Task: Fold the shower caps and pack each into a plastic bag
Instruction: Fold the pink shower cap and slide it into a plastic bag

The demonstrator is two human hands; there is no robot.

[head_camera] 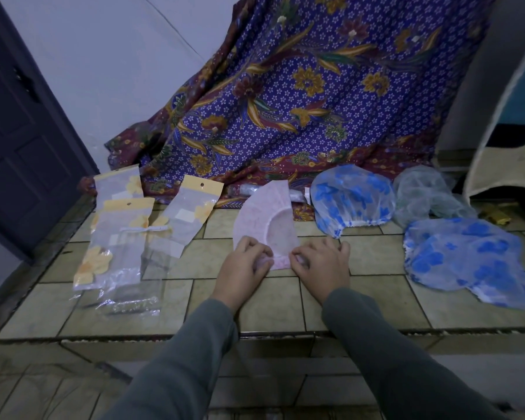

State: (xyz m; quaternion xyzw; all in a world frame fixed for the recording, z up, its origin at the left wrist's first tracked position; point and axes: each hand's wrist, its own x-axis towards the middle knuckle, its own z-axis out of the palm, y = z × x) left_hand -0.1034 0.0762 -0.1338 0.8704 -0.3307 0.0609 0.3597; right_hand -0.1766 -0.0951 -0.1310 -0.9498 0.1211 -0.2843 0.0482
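Observation:
A pink shower cap (256,213) lies folded into a half-round shape on the tiled ledge (273,304) in the middle. My left hand (243,269) and my right hand (323,265) both pinch its near end with curled fingers, side by side. Several clear plastic bags with yellow header cards (122,237) lie spread to the left. A blue-flowered cap (352,198) sits behind and to the right, another blue-flowered cap (470,262) lies at the far right, and a greenish cap (428,198) lies behind that one.
A purple floral cloth (300,95) hangs down behind the ledge. A dark door (22,122) stands at the left. The ledge's front edge drops to a tiled floor (255,389) below my arms.

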